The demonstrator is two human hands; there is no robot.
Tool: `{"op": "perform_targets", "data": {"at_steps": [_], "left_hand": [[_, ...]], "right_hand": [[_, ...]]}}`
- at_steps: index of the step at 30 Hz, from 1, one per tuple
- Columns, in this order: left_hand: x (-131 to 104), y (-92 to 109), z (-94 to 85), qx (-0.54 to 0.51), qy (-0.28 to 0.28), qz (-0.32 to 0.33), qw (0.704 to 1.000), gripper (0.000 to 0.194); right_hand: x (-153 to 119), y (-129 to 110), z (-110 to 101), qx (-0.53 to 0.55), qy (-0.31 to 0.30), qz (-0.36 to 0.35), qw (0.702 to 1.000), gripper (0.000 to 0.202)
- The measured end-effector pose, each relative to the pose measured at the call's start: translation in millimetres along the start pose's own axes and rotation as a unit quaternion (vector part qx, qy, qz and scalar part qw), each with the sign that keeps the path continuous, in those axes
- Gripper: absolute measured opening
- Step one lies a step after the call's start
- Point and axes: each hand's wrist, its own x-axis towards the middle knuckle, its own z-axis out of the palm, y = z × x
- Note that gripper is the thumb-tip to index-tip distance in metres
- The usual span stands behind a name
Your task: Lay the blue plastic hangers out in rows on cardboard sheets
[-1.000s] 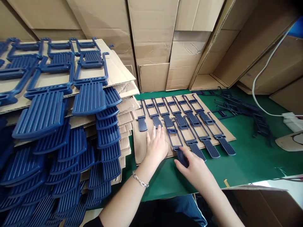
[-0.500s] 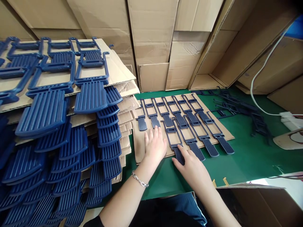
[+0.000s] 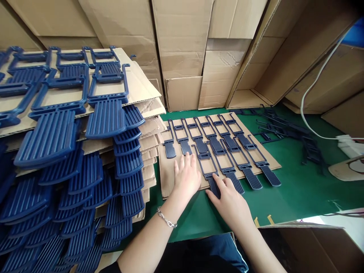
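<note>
Right hand [image 3: 230, 203] pinches the blue part [image 3: 209, 170] at its ribbed near end — long axis toward eleven o'clock; left hand [image 3: 186, 178] lies flat at nine, fingers together.

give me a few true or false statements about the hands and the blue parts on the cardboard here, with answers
1. The left hand lies flat on the cardboard sheet. True.
2. The right hand touches the ribbed end of a blue plastic part. True.
3. The table is red. False: it is green.
4. The stack of loaded cardboard stands to the person's right. False: it stands to the left.
5. A bracelet sits on the right wrist. False: on the left wrist.
</note>
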Motion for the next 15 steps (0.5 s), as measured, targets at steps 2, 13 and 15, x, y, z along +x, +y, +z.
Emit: {"op": "perform_targets", "data": {"at_steps": [2, 13, 15], "left_hand": [[-0.5, 0.6, -0.9, 0.000, 0.005, 0.007, 1.000, 0.054], [-62.3, -2.9, -35.6, -0.003, 0.083, 0.189, 0.978, 0.043], [-87.9, -13.5, -28.1, -0.002, 0.131, 0.246, 0.960, 0.042]], "right_hand": [[-3.8, 0.2, -1.1, 0.003, 0.005, -0.007, 1.000, 0.047], [81.6, 118.5, -97.3, -0.058, 0.153, 0.000, 0.986, 0.044], [130.7, 166.0, -106.4, -0.126, 0.122, 0.052, 0.983, 0.050]]}}
